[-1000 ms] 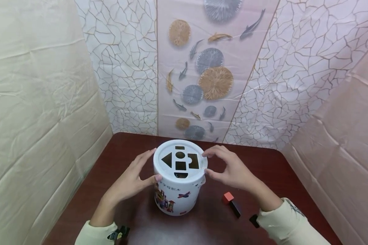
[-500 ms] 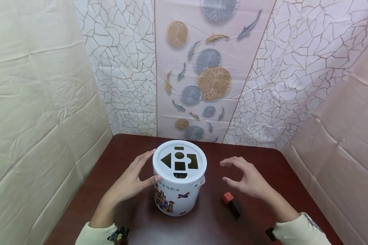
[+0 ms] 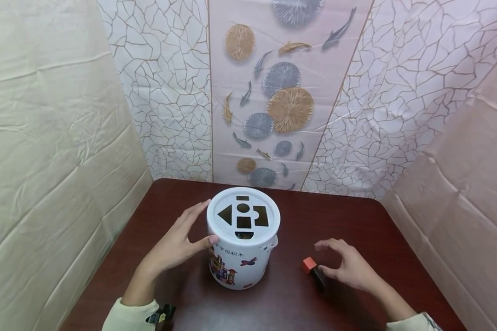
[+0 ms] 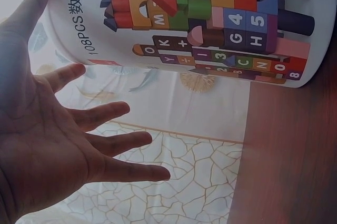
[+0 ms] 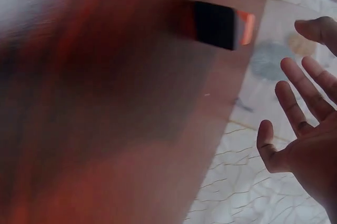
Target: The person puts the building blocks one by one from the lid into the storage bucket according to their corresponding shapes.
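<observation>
A white block bucket [image 3: 240, 262] stands upright on the table, its lid [image 3: 228, 232] on top with several shaped holes. My left hand [image 3: 180, 243] rests against the bucket's left side, fingers spread and thumb at the lid's rim. In the left wrist view, this hand [image 4: 58, 134] has its palm and straight fingers beside the printed wall. My right hand [image 3: 349, 266], holding nothing, is above the table near an orange-red block [image 3: 309, 265] and a black block [image 3: 318, 279]. In the right wrist view, the black block [image 5: 215, 25] lies apart from the loosely bent fingers of this hand [image 5: 310, 139].
The dark red table [image 3: 273, 303] has its back edge against a patterned cloth wall [image 3: 170, 115]. Plain cream cloth [image 3: 58, 161] hangs on the left, and more cloth [image 3: 459, 193] covers the right side. A small handle lug [image 3: 275, 241] sticks out at the bucket's right.
My right hand has left the lid's right rim and moved right and down toward the two blocks. My left hand and the bucket have stayed in place.
</observation>
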### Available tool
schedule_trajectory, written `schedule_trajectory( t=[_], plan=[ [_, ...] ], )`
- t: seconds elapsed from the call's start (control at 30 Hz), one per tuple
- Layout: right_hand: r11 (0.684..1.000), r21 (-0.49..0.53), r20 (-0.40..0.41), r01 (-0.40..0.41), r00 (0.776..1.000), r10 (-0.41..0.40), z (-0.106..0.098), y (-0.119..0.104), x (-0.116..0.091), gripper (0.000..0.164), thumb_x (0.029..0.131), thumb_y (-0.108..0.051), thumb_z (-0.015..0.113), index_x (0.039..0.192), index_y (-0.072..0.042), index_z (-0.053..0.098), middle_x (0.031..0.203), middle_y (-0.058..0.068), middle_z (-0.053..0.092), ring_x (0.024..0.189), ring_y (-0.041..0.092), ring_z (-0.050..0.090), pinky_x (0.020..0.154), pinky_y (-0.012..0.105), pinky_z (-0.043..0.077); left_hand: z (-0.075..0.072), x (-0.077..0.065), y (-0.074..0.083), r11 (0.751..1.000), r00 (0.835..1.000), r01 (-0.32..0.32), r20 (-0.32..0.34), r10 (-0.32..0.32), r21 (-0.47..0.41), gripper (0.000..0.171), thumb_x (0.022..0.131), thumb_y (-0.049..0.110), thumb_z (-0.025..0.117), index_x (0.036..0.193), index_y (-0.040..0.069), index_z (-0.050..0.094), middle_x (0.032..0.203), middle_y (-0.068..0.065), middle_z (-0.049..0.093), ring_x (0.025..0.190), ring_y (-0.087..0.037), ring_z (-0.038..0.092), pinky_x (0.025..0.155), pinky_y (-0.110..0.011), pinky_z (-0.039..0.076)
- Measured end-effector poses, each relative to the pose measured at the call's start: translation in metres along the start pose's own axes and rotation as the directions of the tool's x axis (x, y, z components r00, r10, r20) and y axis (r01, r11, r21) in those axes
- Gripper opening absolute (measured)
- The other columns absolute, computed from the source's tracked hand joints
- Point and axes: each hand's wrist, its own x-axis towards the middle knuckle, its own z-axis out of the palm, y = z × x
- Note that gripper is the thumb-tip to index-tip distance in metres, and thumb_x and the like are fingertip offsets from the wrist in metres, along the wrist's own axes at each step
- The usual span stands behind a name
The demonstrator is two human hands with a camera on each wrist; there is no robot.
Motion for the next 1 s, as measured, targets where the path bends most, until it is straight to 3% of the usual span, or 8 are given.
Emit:
schedule_trajectory(
  t=[0.2,0.33,0.5,0.63,1.0],
  plan=[
    [0.997,-0.018,0.106,-0.072,0.992,0.074,0.010,0.015,-0.017,0.063,0.077,-0.034,0.103,0.130,-0.016,0.076,0.127,-0.010,0.074,0.116,0.020,0.068,0.093,0.039,0.060,0.000,-0.001,0.000,1.000,1.000,0.004,0.001,-0.004,0.000,0.098,0.094,0.062,0.083,0.174,0.044,0.029,0.179,-0.008,0.032,0.165,-0.044,0.035,0.118,-0.084,0.038],
    [0.997,-0.036,0.161,-0.067,0.984,0.072,0.017,0.021,-0.023,0.063,0.076,-0.042,0.102,0.129,-0.019,0.076,0.126,-0.009,0.072,0.116,0.022,0.066,0.089,0.036,0.057,0.001,-0.001,-0.001,1.000,1.000,0.009,0.000,-0.009,0.002,0.098,0.094,0.062,0.083,0.173,0.046,0.028,0.180,-0.008,0.032,0.165,-0.044,0.035,0.118,-0.084,0.038],
    [1.000,0.017,0.176,-0.008,0.984,0.005,0.023,0.023,-0.025,0.052,0.077,-0.037,0.102,0.120,-0.021,0.078,0.111,-0.012,0.070,0.100,0.011,0.061,0.079,0.027,0.049,0.001,-0.001,-0.001,1.000,1.000,0.005,-0.002,-0.005,0.003,0.098,0.094,0.063,0.083,0.173,0.047,0.028,0.179,-0.008,0.033,0.165,-0.043,0.034,0.119,-0.083,0.038],
    [0.997,0.077,0.200,-0.010,0.980,-0.005,0.026,0.024,-0.024,0.043,0.080,-0.034,0.101,0.114,-0.017,0.079,0.099,-0.014,0.065,0.089,0.005,0.058,0.073,0.024,0.047,0.002,0.000,-0.002,1.000,1.000,-0.008,-0.005,0.008,0.007,0.097,0.094,0.062,0.082,0.174,0.045,0.029,0.179,-0.009,0.033,0.165,-0.044,0.034,0.120,-0.083,0.038],
    [0.984,0.136,0.212,-0.118,0.973,0.087,0.022,0.021,-0.021,0.038,0.082,-0.030,0.100,0.106,-0.016,0.075,0.097,-0.007,0.064,0.082,0.002,0.063,0.066,0.022,0.054,0.001,0.001,-0.002,1.000,1.000,-0.001,0.001,0.001,0.025,0.098,0.095,0.062,0.082,0.174,0.044,0.027,0.179,-0.011,0.033,0.164,-0.047,0.034,0.119,-0.084,0.038]
  ],
)
